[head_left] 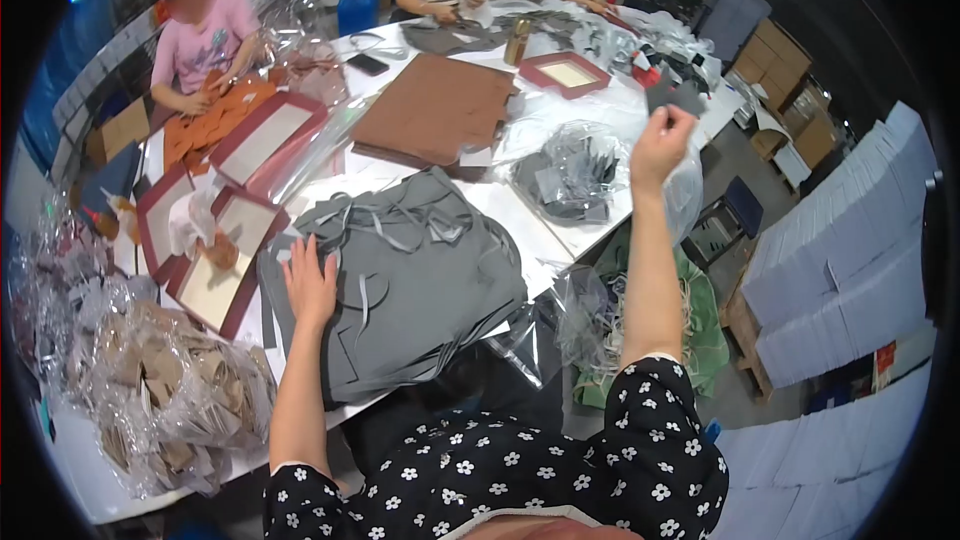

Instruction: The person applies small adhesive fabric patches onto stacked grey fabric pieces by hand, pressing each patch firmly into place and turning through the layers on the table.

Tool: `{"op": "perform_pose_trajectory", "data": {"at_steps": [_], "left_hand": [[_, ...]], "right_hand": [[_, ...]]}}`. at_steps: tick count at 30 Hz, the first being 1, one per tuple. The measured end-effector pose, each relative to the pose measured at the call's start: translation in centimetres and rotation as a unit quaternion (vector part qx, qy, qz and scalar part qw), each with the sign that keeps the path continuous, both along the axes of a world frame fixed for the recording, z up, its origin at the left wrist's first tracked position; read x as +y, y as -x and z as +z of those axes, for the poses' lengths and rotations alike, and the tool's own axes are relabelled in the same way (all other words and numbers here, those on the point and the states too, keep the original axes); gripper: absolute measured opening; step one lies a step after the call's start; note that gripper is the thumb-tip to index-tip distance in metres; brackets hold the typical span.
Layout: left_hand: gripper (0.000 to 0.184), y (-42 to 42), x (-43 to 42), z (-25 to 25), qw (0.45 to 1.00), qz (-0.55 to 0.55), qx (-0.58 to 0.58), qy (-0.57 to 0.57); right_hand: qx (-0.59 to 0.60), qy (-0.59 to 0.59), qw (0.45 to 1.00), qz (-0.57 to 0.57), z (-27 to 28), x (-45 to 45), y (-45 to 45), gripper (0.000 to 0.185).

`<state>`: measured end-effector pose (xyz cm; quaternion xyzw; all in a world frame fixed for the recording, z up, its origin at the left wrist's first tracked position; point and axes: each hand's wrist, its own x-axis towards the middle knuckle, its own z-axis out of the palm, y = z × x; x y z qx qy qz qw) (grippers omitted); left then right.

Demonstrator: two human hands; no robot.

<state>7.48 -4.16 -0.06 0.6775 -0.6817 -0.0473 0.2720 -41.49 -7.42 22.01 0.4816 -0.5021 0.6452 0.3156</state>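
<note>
My left hand point(310, 285) lies flat, fingers spread, on the left edge of a stack of dark grey fabric pieces point(430, 290). Thin grey strips point(372, 230) lie loose across the top of that stack. Out to the right, my right hand point(662, 145) is raised and closed, pinching a small dark grey fabric piece point(680, 95). Below and left of it, a clear plastic bag point(575, 175) with similar small grey pieces rests on the white table.
Brown sheets point(435, 105) are stacked behind the grey pile. Maroon box lids point(225, 260) stand left, near plastic bags of beige pieces point(170, 380). A green sack point(690, 325) lies on the floor. Tall white stacks point(840, 260) stand right. Several people work across the table.
</note>
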Motion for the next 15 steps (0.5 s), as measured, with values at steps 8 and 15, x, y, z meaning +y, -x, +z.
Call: {"op": "perform_pose_trajectory", "data": {"at_steps": [8, 15], "left_hand": [[0.055, -0.1, 0.0, -0.6, 1.000, -0.003, -0.019, 0.016], [0.054, 0.2, 0.0, 0.1, 1.000, -0.006, -0.019, -0.002]], "right_hand": [[0.168, -0.518, 0.839, 0.000, -13.7, -5.4, 2.7, 0.030], [-0.018, -0.544, 0.805, 0.235, -8.1, -5.7, 7.3, 0.032]]}}
